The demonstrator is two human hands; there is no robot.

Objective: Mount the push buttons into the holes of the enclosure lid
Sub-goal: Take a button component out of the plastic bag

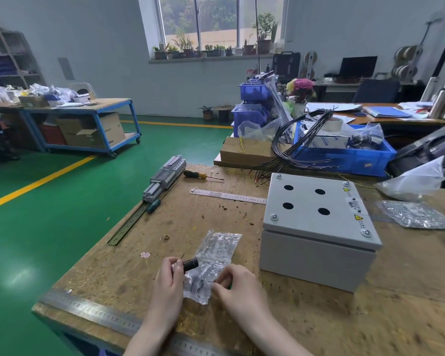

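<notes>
A grey metal enclosure (316, 255) stands on the wooden bench at the right, its lid (327, 222) screwed on and showing several round empty holes. Near the front edge lies a clear plastic bag (215, 255) with dark push-button parts inside. My left hand (168, 281) pinches a black push button (190, 264) at the bag's left side. My right hand (238, 285) grips the lower right part of the bag. Both hands sit left of the enclosure, apart from it.
A steel ruler (228, 196), two screwdrivers (199, 175) and a DIN rail with terminal blocks (162, 179) lie at the back left. A long ruler (95, 313) runs along the front edge. Black wires (301, 140), blue bins (350, 155) and plastic bags (417, 214) crowd the back and right.
</notes>
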